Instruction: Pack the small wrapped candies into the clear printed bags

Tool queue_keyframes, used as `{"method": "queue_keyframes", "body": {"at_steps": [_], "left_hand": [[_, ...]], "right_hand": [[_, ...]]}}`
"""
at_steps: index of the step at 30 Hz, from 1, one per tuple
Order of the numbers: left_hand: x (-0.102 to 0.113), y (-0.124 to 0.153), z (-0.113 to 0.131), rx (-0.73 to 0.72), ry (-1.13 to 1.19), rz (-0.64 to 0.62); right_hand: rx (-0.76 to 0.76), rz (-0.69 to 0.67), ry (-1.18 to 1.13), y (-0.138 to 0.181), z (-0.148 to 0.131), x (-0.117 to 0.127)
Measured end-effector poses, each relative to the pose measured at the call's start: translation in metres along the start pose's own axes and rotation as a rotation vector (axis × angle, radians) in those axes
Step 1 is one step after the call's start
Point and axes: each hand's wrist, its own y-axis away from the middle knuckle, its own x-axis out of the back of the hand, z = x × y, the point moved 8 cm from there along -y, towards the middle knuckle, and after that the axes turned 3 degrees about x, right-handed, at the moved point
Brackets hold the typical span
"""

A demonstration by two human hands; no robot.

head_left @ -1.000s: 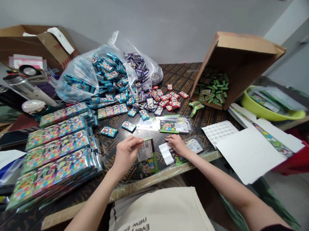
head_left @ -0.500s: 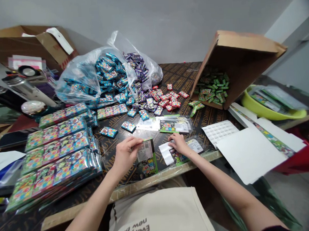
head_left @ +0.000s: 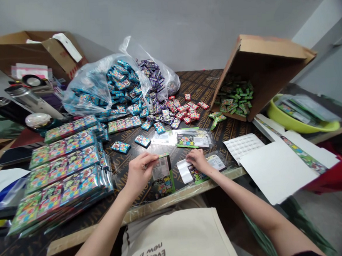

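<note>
My left hand (head_left: 139, 171) pinches the upper edge of a dark printed packet with a green border (head_left: 163, 178), which is tilted up near the table's front edge. To its right, the bent fingers of my right hand (head_left: 198, 161) are closed at the edge of a white paper slip (head_left: 185, 172). Under that hand lies another printed packet (head_left: 216, 162) in clear film, partly covered by the hand and slip. Just beyond are more flat printed packets (head_left: 191, 139). Two small blue candy boxes (head_left: 143, 141) lie behind my left hand.
Stacked wrapped multi-packs (head_left: 66, 177) fill the left. Clear bags of blue boxes (head_left: 122, 82) and purple boxes (head_left: 153, 75) stand behind loose red boxes (head_left: 189, 111). A tilted carton (head_left: 267, 64) holds green boxes. White sheets (head_left: 279, 167) and a yellow basin (head_left: 304, 123) are on the right.
The view has shifted very slightly. Both hands keep almost the same place and hold.
</note>
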Motion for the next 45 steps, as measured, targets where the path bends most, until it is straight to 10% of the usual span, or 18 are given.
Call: {"method": "queue_keyframes", "body": {"at_steps": [18, 25, 31, 45], "left_hand": [[0.005, 0.004, 0.004, -0.021, 0.021, 0.073], [0.006, 0.005, 0.004, 0.078, 0.095, -0.027], [0.009, 0.009, -0.011, 0.192, 0.164, 0.010], [0.004, 0.010, -0.005, 0.190, 0.056, 0.094]], "right_hand": [[0.003, -0.042, 0.073, -0.009, -0.026, 0.025], [0.103, -0.148, -0.659, -0.085, -0.112, 0.089], [0.245, -0.579, -0.721, -0.098, -0.179, 0.063], [0.026, -0.443, -0.887, -0.101, -0.163, 0.037]]}}
